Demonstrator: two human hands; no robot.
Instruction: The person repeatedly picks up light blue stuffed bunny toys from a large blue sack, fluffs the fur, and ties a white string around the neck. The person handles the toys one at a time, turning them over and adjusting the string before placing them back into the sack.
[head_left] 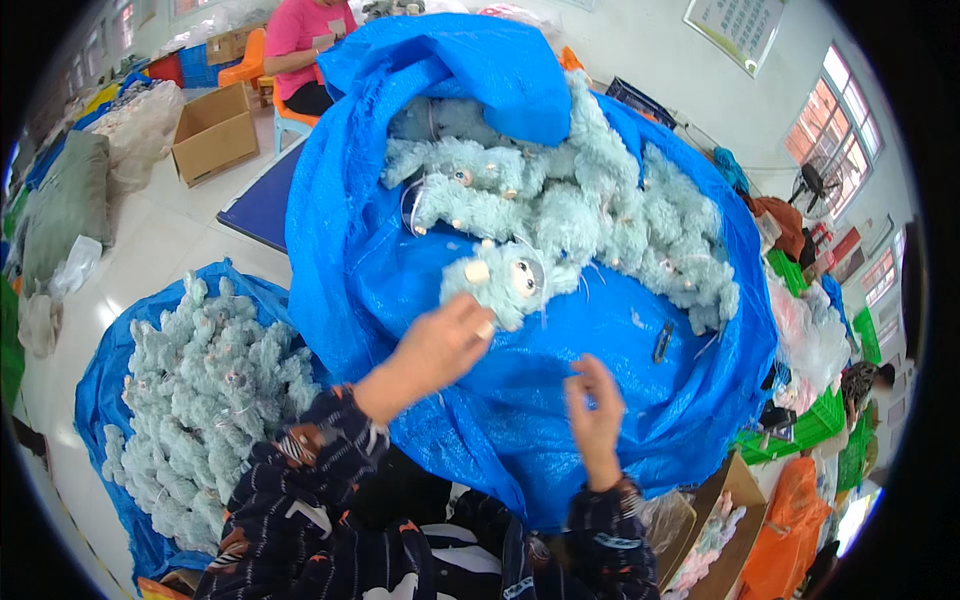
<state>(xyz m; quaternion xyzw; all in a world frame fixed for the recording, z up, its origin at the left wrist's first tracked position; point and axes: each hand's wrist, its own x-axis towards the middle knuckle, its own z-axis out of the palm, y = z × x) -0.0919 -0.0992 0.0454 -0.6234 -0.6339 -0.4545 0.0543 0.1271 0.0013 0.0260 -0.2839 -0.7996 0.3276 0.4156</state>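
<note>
A fluffy pale-blue plush toy [508,280] with big round eyes lies on the blue plastic sheet [590,310] in front of me. The fingers of my left hand [440,345] are closed on its lower edge, and a thin pale strand shows near its head. My right hand [596,415] hovers above the sheet to the right, fingers partly bent and apart, with nothing seen in them. Behind the toy, a heap of similar plush toys [570,220] fills the far side of the sheet. A small dark tool [662,342], shaped like thread snips, lies on the right.
At my lower left, a blue sack [95,375] holds a mound of matching plush toys [210,400]. A cardboard box [215,135] stands on the floor at far left, near a seated person in pink [300,45]. Green crates [810,425] and an orange bag [785,535] are at right.
</note>
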